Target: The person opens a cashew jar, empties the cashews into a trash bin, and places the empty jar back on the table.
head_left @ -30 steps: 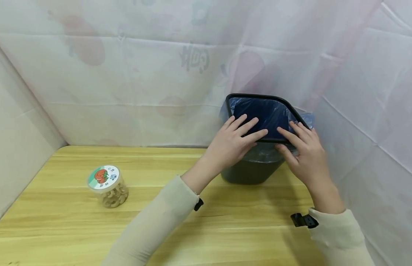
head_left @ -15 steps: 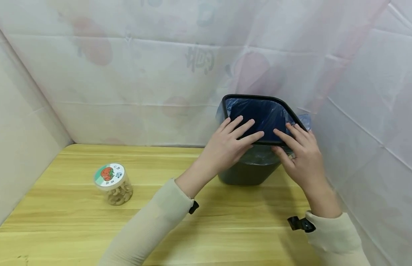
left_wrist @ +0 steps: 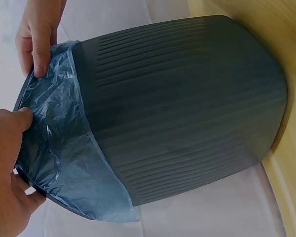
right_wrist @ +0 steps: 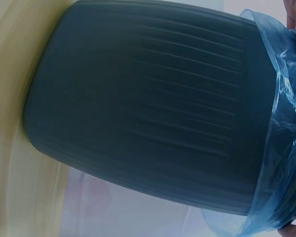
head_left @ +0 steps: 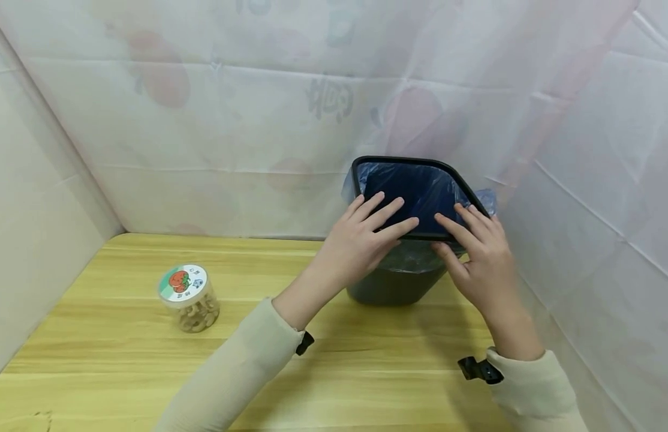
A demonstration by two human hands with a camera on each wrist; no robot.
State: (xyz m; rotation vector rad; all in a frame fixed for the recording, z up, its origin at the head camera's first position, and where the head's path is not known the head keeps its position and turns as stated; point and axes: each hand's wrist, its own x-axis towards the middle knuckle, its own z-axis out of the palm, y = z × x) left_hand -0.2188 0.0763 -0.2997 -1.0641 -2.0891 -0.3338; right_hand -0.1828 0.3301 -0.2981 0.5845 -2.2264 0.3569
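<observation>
A dark grey trash can [head_left: 388, 291] with a black rim stands upright on the table, lined with a thin blue plastic bag [left_wrist: 64, 128] folded down over its rim. My left hand [head_left: 355, 240] grips the front-left part of the rim, fingers spread over the opening and thumb [left_wrist: 23, 118] outside on the bag. At the front-right corner my right hand [head_left: 482, 258] holds the rim the same way, its thumb [left_wrist: 39, 69] against the folded bag. The ribbed wall of the can [right_wrist: 138, 108] fills most of the right wrist view.
On the left of the wooden table [head_left: 123, 360] stands a clear jar [head_left: 196, 309] of cashew-like pieces under a printed lid [head_left: 183, 283]. A pale patterned cloth [head_left: 231, 138] hangs behind, and another pale cloth wall [head_left: 609, 180] is close on the right.
The trash can has shifted a little left and toward me, with both hands staying on its rim. The head view has turned slightly, so the jar appears farther right.
</observation>
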